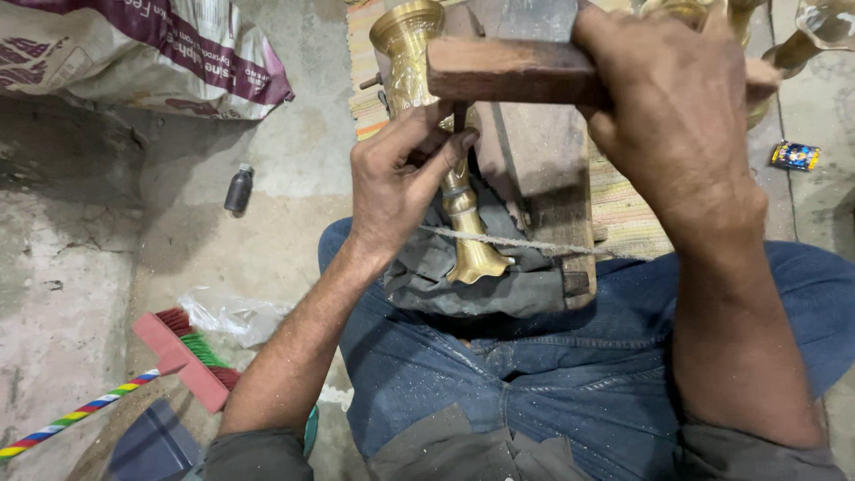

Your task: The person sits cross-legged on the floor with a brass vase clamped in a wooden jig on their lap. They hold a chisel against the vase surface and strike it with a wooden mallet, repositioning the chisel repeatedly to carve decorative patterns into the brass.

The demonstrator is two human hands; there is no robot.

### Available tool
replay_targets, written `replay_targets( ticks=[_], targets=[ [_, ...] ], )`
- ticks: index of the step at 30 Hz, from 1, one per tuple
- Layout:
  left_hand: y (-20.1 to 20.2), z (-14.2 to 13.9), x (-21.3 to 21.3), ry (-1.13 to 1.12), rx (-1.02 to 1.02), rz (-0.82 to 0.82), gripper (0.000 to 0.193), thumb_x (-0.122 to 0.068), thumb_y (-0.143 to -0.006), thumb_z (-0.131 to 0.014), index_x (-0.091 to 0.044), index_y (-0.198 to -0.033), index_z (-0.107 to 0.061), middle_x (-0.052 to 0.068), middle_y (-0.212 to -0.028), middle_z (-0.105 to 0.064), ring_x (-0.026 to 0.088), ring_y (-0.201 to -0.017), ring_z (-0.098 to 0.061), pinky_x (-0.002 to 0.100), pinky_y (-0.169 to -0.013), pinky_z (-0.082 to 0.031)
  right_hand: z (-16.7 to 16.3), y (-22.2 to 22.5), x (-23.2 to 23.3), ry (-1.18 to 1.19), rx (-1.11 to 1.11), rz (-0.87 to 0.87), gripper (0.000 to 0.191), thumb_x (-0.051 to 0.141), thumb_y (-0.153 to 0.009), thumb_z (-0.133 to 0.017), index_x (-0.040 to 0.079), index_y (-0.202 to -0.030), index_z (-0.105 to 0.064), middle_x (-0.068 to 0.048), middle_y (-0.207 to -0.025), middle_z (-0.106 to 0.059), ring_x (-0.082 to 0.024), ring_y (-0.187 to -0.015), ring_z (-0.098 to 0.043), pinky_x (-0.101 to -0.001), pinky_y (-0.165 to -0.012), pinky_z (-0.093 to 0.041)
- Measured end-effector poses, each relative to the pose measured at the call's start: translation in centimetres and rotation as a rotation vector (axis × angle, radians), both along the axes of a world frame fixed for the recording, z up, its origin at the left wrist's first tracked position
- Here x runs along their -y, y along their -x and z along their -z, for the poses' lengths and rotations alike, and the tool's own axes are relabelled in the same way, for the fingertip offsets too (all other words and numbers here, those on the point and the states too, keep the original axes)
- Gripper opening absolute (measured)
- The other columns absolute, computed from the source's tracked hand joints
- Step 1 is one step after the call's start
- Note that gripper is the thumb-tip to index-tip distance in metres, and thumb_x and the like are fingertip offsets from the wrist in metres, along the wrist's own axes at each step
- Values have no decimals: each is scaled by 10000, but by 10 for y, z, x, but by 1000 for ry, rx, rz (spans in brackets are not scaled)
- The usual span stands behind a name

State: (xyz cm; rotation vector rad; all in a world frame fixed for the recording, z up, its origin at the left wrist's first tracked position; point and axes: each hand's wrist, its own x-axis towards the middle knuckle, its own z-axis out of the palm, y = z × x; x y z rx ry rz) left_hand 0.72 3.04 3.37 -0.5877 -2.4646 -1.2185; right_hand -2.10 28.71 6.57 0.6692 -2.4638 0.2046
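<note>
A brass vase point(411, 53) with an embossed body lies lengthwise on a wooden block point(543, 160), its flared foot point(475, 260) resting on a grey cloth point(481, 285) over my lap. My left hand point(401, 178) pinches a small dark metal punch point(460, 116) upright against the vase's stem. My right hand point(668, 107) grips a thick wooden mallet point(508, 71), held level just above the punch. A cord point(525, 242) runs across the block and cloth.
A printed sack point(151, 53) lies at the top left. On the concrete floor are a small dark bottle point(239, 189), a clear plastic bag point(233, 313), a red brush with a striped handle point(183, 356) and a striped mat point(623, 214). More brass pieces point(802, 44) stand top right.
</note>
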Motion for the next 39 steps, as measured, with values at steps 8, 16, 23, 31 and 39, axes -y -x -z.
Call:
replay_targets(
  ticks=[8, 16, 23, 31, 39],
  targets=[
    [5, 7, 2, 2, -13, 22, 322, -158, -992, -789, -56, -1282, -690, 26, -1009, -758, 98, -865, -767, 252, -754, -664, 10, 5, 2, 286, 134, -83, 230, -41, -921, -744, 11, -1128, -660, -128, -887, -724, -249, -803, -730, -390, -709, -598],
    [4, 7, 3, -7, 7, 23, 332, -159, -983, -795, -50, -1280, -691, 32, -1036, -767, 98, -844, -763, 251, -740, -664, 8, 3, 4, 385, 197, -90, 277, -67, -898, -736, 5, -1152, -653, -139, -894, -723, -242, -764, -719, -378, -653, -589],
    [2, 0, 2, -18, 27, 23, 337, -141, -982, -800, -35, -1285, -697, 23, -995, -742, 93, -837, -737, 259, -734, -630, 8, 5, 3, 448, 289, -119, 205, 49, -997, -826, 23, -1076, -639, -125, -881, -710, -213, -794, -718, -385, -715, -584],
    [2, -1, 2, -5, 18, 16, 324, -142, -981, -806, -45, -1273, -703, 23, -959, -724, 94, -806, -714, 264, -709, -603, 7, 5, 2, 354, 266, -47, 227, 141, -999, -859, 49, -1056, -660, -95, -852, -702, -194, -759, -696, -395, -733, -570],
    [5, 3, 4, 20, 36, 24, 278, -142, -984, -822, -79, -1237, -727, 17, -915, -731, 95, -790, -727, 258, -703, -621, 7, 4, 3, 12, 143, 0, 192, 11, -921, -823, -8, -1052, -684, -138, -784, -705, -257, -672, -699, -415, -605, -570]
  ],
)
